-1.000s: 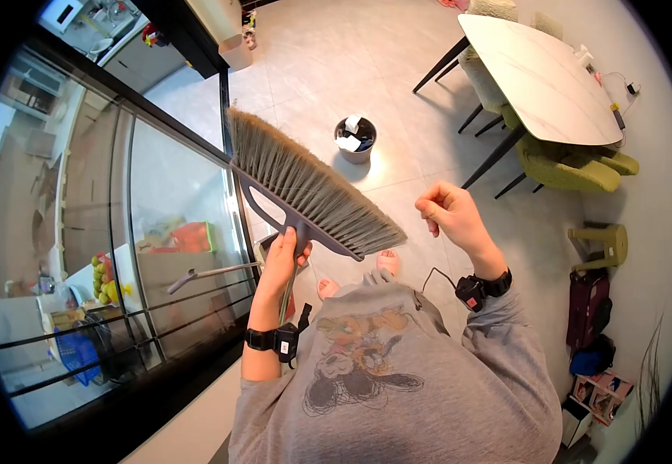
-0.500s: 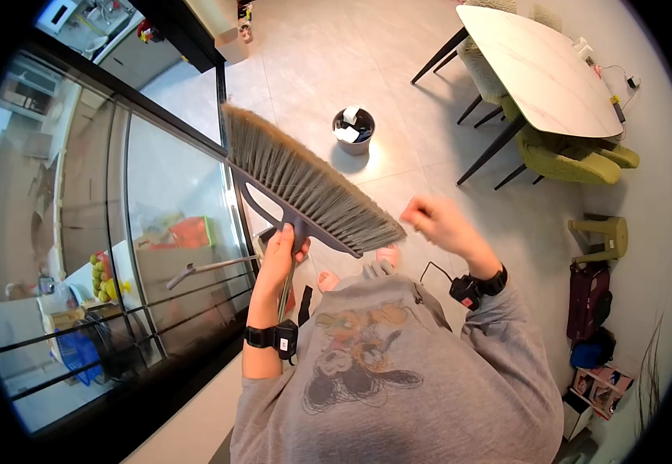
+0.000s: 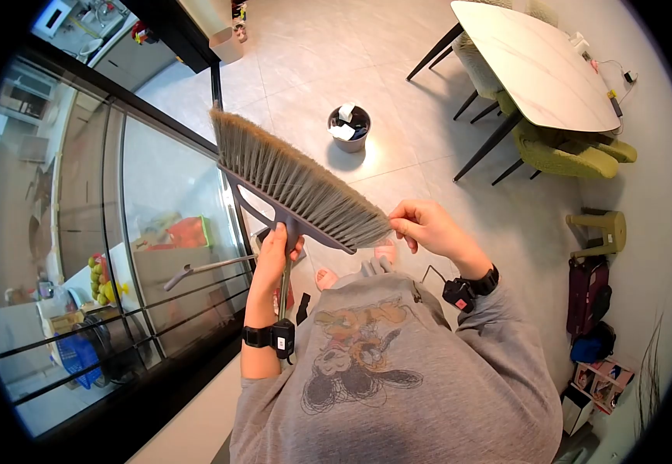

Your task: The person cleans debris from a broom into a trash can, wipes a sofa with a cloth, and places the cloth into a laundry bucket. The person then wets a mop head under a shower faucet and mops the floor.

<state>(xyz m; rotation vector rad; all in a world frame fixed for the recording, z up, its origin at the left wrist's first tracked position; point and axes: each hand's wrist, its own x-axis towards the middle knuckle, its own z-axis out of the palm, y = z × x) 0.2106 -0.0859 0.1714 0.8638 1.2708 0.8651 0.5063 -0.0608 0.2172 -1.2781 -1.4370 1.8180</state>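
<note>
A broom point(image 3: 297, 182) with grey bristles is held up in front of me, its head slanting down from upper left to lower right and its bristles facing up. My left hand point(image 3: 275, 255) is wrapped round the handle just below the purple-grey head. At the right end of the bristles, my right hand point(image 3: 421, 227) pinches with thumb and index finger at the bristle tips. Whatever lies between those fingertips is too small to make out.
Beyond the broom a bin point(image 3: 349, 127) with white and dark waste stands on the tiled floor. A marble-look table point(image 3: 537, 69) with green chairs point(image 3: 564, 155) is at upper right, a stool point(image 3: 603, 232) below it. Glass panels point(image 3: 173, 185) line the left side.
My right hand moved left and came to the bristle ends, where its fingers now touch. The broom shifted slightly left, still in my left hand.
</note>
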